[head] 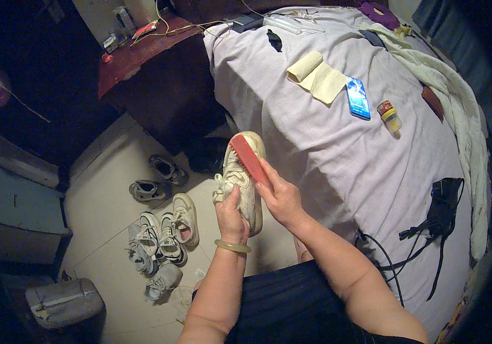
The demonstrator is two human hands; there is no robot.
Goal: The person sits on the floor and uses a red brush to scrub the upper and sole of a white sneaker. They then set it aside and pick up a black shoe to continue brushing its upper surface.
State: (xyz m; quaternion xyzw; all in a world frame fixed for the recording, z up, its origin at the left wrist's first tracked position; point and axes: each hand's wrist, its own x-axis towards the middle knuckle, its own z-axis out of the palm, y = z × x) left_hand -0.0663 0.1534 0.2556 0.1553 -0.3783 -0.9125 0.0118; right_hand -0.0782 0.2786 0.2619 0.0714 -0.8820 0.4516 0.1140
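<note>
My left hand (232,215) is inside or around the opening of a white lace-up sneaker (257,210), with the thumb over the tongue area; part of the hand is hidden by the shoe. The toe points away from me and the laces hang in a bow on the left side. In my right hand (282,200) is a red-handled brush (248,157). Its bristles face down against the sneaker's upper, near the toe and laces. A pale bangle (233,246) circles my left wrist.
Several shoes, among them a white sneaker (185,221) and a dark pair (145,190), stand on the tiled floor (108,206). On the bed (293,142) lie a yellowish cloth (321,81), a lit phone (358,99), a small jar (388,118) and a black strapped bag (443,206).
</note>
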